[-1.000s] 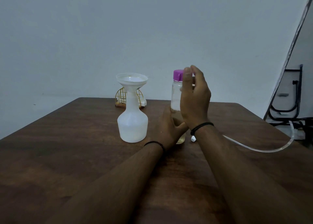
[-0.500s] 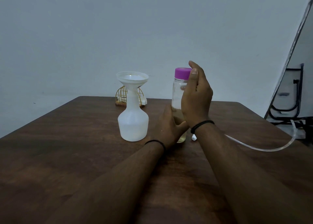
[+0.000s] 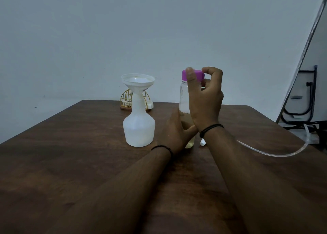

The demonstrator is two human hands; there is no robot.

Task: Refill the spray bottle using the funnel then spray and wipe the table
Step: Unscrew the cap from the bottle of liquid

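A dark brown wooden table (image 3: 74,163) carries everything. Near its centre stands a white spray bottle (image 3: 138,126) without its head. At 3 o'clock from it, close by, a clear bottle (image 3: 184,101) of yellowish liquid stands upright. Just past that, again at 3 o'clock, a small white tip (image 3: 202,143) lies on the wood, joined to a clear tube (image 3: 276,153) curving off the right edge. At 12 o'clock, by the far edge, sits a gold wire holder (image 3: 127,99).

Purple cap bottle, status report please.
Left hand holds bottle low; right hand pinches purple cap. Funnel seated in spray bottle. Nothing in the way.
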